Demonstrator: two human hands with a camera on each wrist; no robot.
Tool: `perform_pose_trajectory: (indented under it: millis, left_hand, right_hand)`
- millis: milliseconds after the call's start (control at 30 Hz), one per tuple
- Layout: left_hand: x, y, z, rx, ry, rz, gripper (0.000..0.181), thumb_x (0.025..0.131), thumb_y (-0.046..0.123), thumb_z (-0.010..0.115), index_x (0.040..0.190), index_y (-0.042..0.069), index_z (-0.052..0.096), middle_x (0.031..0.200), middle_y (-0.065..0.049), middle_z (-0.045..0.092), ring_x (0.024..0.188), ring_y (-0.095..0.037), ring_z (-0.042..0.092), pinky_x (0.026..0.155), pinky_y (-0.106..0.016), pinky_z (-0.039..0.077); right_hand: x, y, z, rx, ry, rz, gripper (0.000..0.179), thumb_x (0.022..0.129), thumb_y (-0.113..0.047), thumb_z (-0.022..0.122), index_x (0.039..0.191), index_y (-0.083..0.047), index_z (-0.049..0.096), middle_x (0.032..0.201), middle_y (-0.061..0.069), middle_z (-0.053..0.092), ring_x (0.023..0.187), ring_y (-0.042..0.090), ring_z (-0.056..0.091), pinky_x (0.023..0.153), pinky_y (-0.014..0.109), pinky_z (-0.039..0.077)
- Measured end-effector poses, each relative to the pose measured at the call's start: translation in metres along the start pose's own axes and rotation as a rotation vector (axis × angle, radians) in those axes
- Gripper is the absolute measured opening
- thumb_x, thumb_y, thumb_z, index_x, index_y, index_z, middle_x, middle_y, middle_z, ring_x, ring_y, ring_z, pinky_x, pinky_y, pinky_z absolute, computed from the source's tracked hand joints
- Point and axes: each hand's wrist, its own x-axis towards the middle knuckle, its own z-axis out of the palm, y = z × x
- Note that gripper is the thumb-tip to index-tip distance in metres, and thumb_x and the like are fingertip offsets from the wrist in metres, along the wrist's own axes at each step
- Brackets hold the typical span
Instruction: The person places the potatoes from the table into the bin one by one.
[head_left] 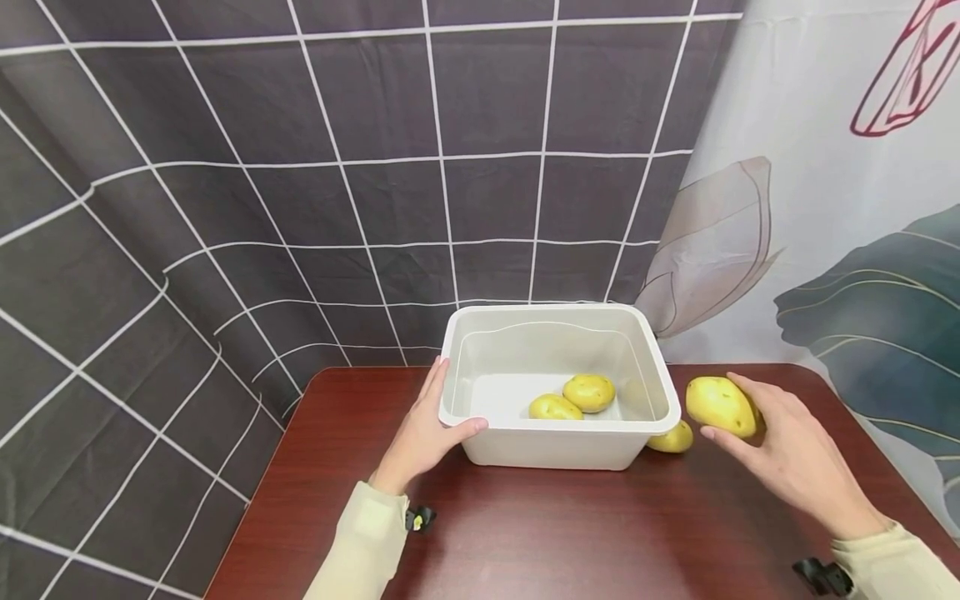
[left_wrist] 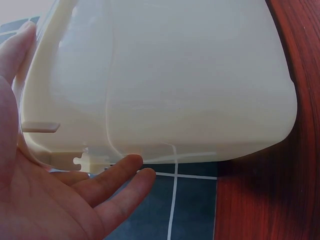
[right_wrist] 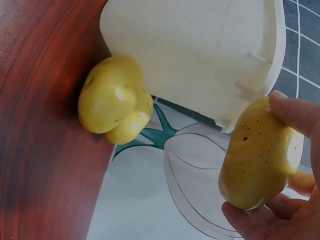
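Observation:
My left hand (head_left: 423, 433) rests at the near left corner of a white plastic bin (head_left: 547, 448), thumb at the front rim and fingers along the left side. In the left wrist view, the fingers (left_wrist: 120, 182) are fairly straight beside the bin's wall (left_wrist: 200, 80). My right hand (head_left: 798, 450) grips a yellow potato (head_left: 720, 406) between thumb and fingers, raised to the right of the bin. The same potato (right_wrist: 260, 155) shows dark specks in the right wrist view. Two potatoes (head_left: 588, 392) lie inside the bin, one partly hidden by the front wall.
Two more potatoes (right_wrist: 111, 94) sit close together on the table, against the bin's right side; the head view shows one (head_left: 672, 437) partly covered. The reddish-brown table (head_left: 525, 533) ends at a dark gridded cloth (head_left: 487, 200) and a white printed curtain (head_left: 817, 167).

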Motion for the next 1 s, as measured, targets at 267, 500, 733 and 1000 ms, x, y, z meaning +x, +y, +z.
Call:
perform_pose_trajectory:
  millis: [267,500,733,1000]
  left_hand:
    - [0.0,0.0,-0.001,0.011,-0.008,-0.019,0.109,0.08,0.053,0.081,0.162,0.017,0.02,0.168,0.004,0.013,0.147,-0.025,0.03,0.115,-0.051,0.03]
    - [-0.001,0.0,-0.001,-0.001,-0.002,-0.011,0.108,0.08,0.052,0.082,0.162,0.016,0.02,0.168,0.003,0.013,0.146,-0.027,0.032,0.115,-0.052,0.031]
    - [0.0,-0.002,0.0,0.003,0.003,-0.006,0.108,0.08,0.052,0.082,0.162,0.015,0.021,0.168,-0.001,0.015,0.146,-0.028,0.033,0.114,-0.053,0.031]
    - [-0.001,0.0,-0.001,-0.003,-0.01,-0.023,0.108,0.08,0.051,0.082,0.162,0.018,0.02,0.168,0.006,0.013,0.146,-0.025,0.032,0.115,-0.05,0.03]
  right_hand:
    - [0.002,-0.004,0.0,0.01,0.001,-0.004,0.078,0.077,-0.033,0.088,0.137,0.001,0.053,0.125,0.023,0.058,0.11,0.043,0.048,0.085,0.057,0.035]
    - [0.007,-0.006,-0.001,0.008,0.016,-0.03,0.076,0.075,-0.03,0.089,0.136,0.001,0.055,0.122,0.022,0.06,0.109,0.042,0.05,0.085,0.056,0.035]
    - [0.013,-0.013,0.0,0.006,0.025,-0.039,0.072,0.073,-0.027,0.091,0.132,-0.003,0.058,0.116,0.016,0.062,0.105,0.037,0.051,0.083,0.048,0.035]
    - [0.02,-0.019,-0.001,0.004,0.021,-0.048,0.068,0.074,-0.03,0.091,0.13,-0.008,0.058,0.108,0.01,0.063,0.099,0.031,0.052,0.078,0.042,0.033]
